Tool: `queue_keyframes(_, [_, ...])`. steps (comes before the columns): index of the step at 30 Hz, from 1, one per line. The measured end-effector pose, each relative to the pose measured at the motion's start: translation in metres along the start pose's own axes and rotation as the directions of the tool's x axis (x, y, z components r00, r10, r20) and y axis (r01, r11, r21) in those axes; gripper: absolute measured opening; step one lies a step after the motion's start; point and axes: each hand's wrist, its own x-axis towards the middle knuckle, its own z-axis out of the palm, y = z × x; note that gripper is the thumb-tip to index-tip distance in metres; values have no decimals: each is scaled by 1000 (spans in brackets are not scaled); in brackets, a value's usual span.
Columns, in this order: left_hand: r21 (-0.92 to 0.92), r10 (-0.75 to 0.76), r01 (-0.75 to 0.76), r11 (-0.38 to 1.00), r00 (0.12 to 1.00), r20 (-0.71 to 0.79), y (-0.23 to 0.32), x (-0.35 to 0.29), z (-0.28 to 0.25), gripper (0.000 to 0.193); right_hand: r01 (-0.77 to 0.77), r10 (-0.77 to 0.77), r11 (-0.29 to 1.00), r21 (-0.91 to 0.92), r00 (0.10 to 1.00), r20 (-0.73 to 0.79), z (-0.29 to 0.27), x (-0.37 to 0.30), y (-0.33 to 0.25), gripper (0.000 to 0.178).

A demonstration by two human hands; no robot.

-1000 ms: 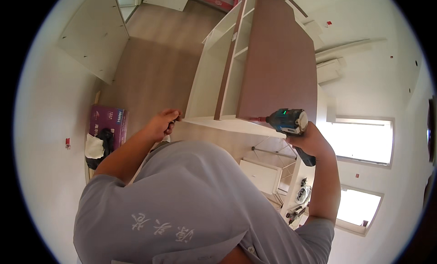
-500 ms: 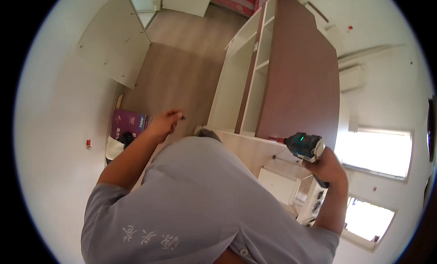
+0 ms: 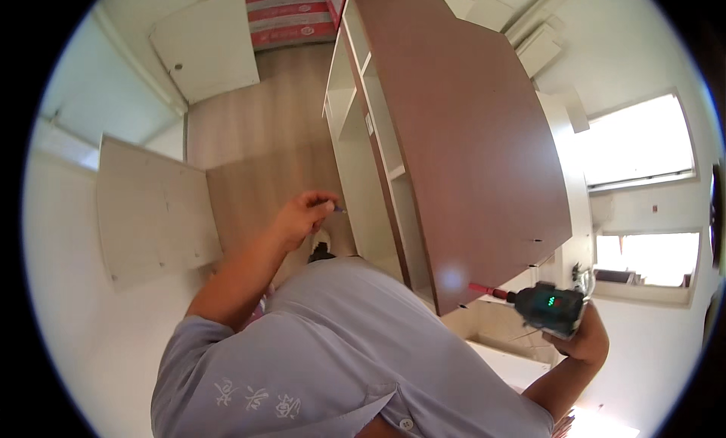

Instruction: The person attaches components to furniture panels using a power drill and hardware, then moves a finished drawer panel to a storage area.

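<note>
My right hand (image 3: pixel 586 337) is wrapped round the grip of a dark teal cordless driver (image 3: pixel 543 308) with a green display. Its red-tipped bit points left at the near corner of a large brown panel (image 3: pixel 476 136), where its light makes a bright spot. Several dark screws (image 3: pixel 463 306) stick out along that panel's near edge. Over the floor, my left hand (image 3: pixel 302 217) is closed, pinching a small, thin, dark object (image 3: pixel 339 209), too small to name surely. The brown panel forms the top face of a white cabinet (image 3: pixel 363 185) with open compartments.
To the left a white board (image 3: pixel 155 211) leans by the wall, and another white board (image 3: pixel 208 49) stands farther off. Red-and-white packages (image 3: pixel 291 15) lie at the far end of the wood-look floor (image 3: pixel 257 136). Windows (image 3: pixel 643 143) are on the right, and my shoe (image 3: pixel 321 245) is beside the cabinet.
My view has turned rightward, bringing more of the brown panel and its near-edge screws into sight. The driver appears farther right and lower; its light now falls on the panel's corner.
</note>
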Motion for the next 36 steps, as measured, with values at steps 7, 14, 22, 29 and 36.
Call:
queue_keyframes(7, [-86,-82,94,992,987,135,81,23,-69,20,276,-255,893,356,961,-105,76,112,-86,54])
queue_keyframes(14, [-3,22,-23,1000,935,354,236,65,-97,15,293,-283,697,655,951,-124,154,198,-197,55])
queue_keyframes(22, [75,-32,-11,997,837,547,324,140,-105,14,243,-111,579,778,969,-221,180,230,-263,65])
queue_keyframes(29, [329,-192,-67,942,696,692,349,198,-38,13,283,36,597,751,926,-377,175,248,-239,57])
queue_keyframes(36, [534,-311,-227,814,607,732,355,270,44,22,263,170,498,826,904,-391,150,285,-198,44])
